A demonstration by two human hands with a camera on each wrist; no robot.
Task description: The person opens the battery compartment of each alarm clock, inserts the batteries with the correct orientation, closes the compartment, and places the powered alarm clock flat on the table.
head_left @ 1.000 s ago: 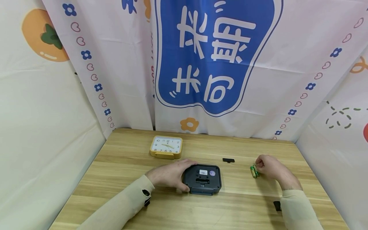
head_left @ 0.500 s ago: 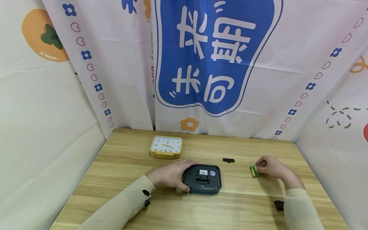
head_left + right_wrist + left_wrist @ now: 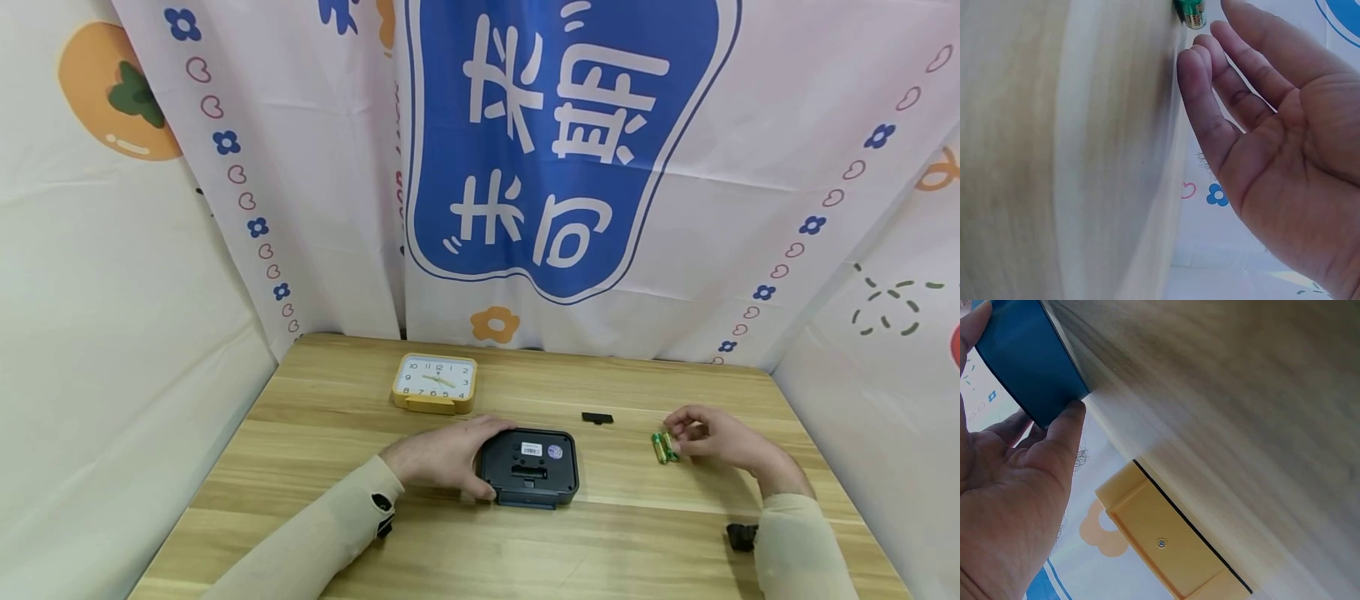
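A dark blue desk clock (image 3: 538, 461) lies face down, its black back upward with the battery slot uncovered. My left hand (image 3: 453, 457) grips its left end between thumb and fingers; the left wrist view shows fingertips against the blue casing (image 3: 1032, 362). On the right, two green-and-gold batteries (image 3: 660, 448) lie side by side on the table. My right hand (image 3: 716, 440) hovers just beside them, fingers loosely bent. In the right wrist view one battery (image 3: 1194, 15) shows at the top edge, apart from the visible fingertips.
A yellow clock (image 3: 433, 383) stands behind my left hand, its dial facing me. A small black battery cover (image 3: 597, 417) lies between the blue clock and the batteries. Printed curtains (image 3: 337, 208) enclose the wooden table (image 3: 600, 542) at the back and sides.
My right hand has drawn slightly to the right, its fingers spreading a little from the batteries. The right-hand battery now lies more in line with the other. The left hand and blue clock stay put.
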